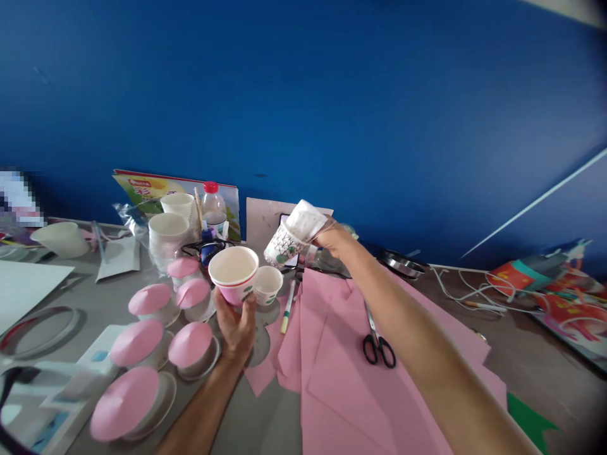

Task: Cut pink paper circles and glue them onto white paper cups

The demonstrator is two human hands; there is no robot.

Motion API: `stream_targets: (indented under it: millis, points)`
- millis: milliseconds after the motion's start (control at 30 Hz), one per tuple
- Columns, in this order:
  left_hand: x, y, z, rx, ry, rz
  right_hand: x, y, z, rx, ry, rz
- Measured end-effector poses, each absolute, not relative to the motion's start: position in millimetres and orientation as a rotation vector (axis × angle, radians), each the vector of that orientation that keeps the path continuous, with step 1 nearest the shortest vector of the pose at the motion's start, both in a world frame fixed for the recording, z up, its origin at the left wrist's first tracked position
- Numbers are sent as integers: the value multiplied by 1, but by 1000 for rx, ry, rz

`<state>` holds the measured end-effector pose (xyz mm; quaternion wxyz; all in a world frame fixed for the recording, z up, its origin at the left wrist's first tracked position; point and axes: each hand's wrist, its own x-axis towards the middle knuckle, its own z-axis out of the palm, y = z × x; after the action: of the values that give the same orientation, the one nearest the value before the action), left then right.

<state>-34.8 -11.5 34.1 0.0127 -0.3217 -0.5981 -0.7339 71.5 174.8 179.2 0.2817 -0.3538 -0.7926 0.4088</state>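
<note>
**Cup assembly: six covers in place; bare cups and sheet stock remaining**

Held upright in left hand (236, 335): pink-banded cup (233, 268), apparently nested with another, with no pink cover on top; grip closed around lower side. Tilted at right hand (333, 237): patterned cup (281, 248), with white item (307, 219) at its mouth. Right grip closed at white item; exact finger contact hidden. Just beside left hand: small cup (268, 283), also bare on top.

Near left forearm: six cups fitted with pink covers (137, 342), apparently finished as far as visible. Behind these, uncovered: front cup stack (168, 235) and rear cup stack (178, 203).

To the right: large pink sheets (341, 379), with scissors (374, 337) lying on top, untouched. Between hands, on table (260, 423): pink offcuts (260, 377) beside marker (287, 309), suggesting cutting partly done.
</note>
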Motion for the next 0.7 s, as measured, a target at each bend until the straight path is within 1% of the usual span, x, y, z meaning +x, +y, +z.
stream_targets:
  millis: [67, 133, 367, 467, 533, 633, 700]
  points:
    - [-35, -11, 29, -1033, -1887, -2202, 67, 167, 171, -982, -2285, 978]
    - [-35, -11, 22, -1064, -1896, -2131, 64, 160, 162, -990, -2376, 935]
    - [-34, -10, 19, -1101, -1950, -2047, 54, 142, 119, -941, -2458, 990]
    - [-33, -12, 22, -1132, -1979, -2016, 53, 145, 109, -937, -2417, 1019]
    - [-33, -12, 22, -1146, -1983, -1996, 56, 148, 116, -961, -2355, 1021]
    - [-33, -12, 21, -1156, -1976, -1984, 67, 144, 144, -948, -2235, 973]
    - [-33, -11, 21, -1162, -1971, -1986, 76, 130, 168, -680, -2165, 909]
